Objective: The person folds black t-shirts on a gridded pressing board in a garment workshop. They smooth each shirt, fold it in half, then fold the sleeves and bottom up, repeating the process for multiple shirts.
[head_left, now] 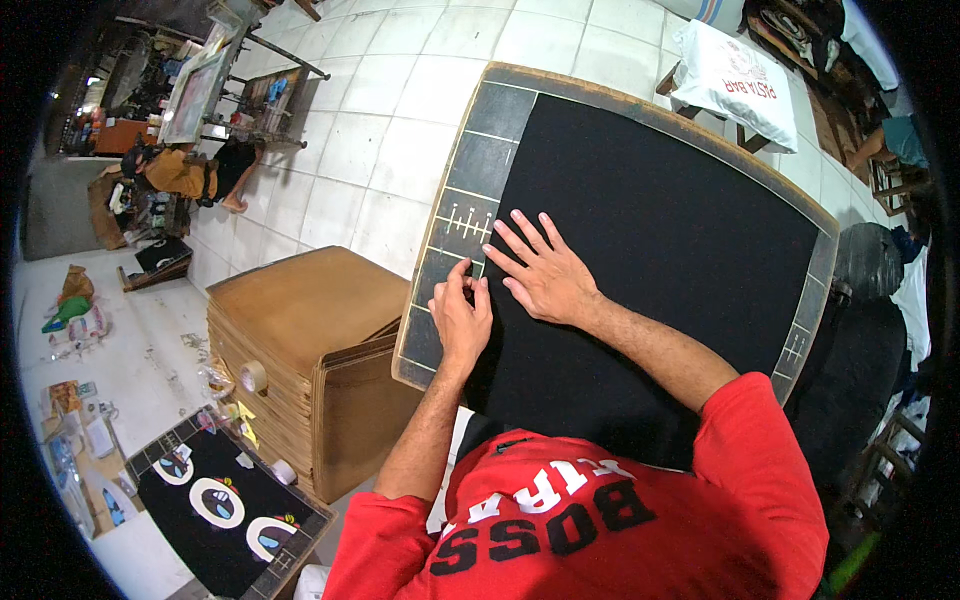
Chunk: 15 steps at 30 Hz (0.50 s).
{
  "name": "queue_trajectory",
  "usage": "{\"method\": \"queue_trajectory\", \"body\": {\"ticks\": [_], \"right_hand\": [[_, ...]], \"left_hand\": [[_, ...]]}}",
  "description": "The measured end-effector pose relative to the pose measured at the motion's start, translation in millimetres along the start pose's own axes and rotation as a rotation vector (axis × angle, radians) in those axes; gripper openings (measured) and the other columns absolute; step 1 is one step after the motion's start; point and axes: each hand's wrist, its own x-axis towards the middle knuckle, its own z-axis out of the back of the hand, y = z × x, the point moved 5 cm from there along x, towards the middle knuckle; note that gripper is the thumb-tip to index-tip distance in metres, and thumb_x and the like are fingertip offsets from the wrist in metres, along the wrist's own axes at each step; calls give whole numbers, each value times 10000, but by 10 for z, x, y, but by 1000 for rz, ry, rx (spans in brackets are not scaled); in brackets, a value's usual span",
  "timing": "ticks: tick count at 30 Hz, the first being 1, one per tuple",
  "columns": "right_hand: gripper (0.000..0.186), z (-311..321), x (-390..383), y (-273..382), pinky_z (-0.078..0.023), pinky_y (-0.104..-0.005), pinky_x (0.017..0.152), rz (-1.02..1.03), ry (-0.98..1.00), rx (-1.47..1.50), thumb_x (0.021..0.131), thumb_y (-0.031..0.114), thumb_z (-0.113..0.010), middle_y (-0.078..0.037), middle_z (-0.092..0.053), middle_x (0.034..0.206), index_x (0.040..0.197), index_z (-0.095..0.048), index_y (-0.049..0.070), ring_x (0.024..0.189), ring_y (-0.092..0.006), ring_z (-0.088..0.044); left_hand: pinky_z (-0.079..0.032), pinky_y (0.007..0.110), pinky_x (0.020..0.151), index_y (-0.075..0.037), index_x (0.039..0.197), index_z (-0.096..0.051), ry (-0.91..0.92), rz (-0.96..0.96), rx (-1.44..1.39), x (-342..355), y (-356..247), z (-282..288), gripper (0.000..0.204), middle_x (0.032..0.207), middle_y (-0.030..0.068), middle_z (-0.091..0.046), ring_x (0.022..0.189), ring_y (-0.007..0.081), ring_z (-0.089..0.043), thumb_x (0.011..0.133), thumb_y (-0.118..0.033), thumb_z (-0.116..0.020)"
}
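Note:
A black cloth point(660, 230) lies spread over a dark board point(470, 170) with a wooden rim and white ruler marks along its left side. My right hand point(540, 272) lies flat on the cloth near its left edge, fingers spread. My left hand point(460, 315) is just beside it, fingertips pinching the left edge of the cloth where it meets the marked strip of the board.
A tall stack of brown boards point(310, 340) with a tape roll point(253, 376) stands left of the board. Lower left lies a black printed cloth on another board point(225, 505). A person in orange point(180, 172) sits far left. White cloth point(735, 80) drapes a stool behind.

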Motion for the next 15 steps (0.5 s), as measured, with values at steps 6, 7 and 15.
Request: {"method": "queue_trajectory", "body": {"ticks": [6, 7, 15], "right_hand": [[588, -65, -137, 305, -143, -607, 1267, -11, -7, 7, 1013, 350, -570, -159, -305, 1667, 1555, -452, 155, 1570, -374, -197], [587, -76, -161, 361, -143, -606, 1267, -12, -7, 3, 1013, 350, -570, -158, -307, 1666, 1555, -453, 156, 1570, -376, -198], [573, -216, -378, 847, -139, -592, 1269, -21, -11, -38, 1018, 336, -556, -148, -307, 1673, 1553, -456, 160, 1571, -374, -200]], "left_hand": [[-395, 454, 927, -88, 1371, -584, -44, -1, 7, -297, 103, 36, 414, 1005, 59, -665, 996, 259, -585, 983, -206, -664], [-394, 456, 929, -88, 1371, -582, -55, -4, 8, -332, 126, 49, 415, 1004, 59, -663, 998, 259, -584, 982, -206, -664], [-396, 467, 915, -94, 1359, -589, -65, -90, 29, -667, 392, 177, 410, 983, 56, -680, 990, 262, -596, 972, -203, -670]]}}
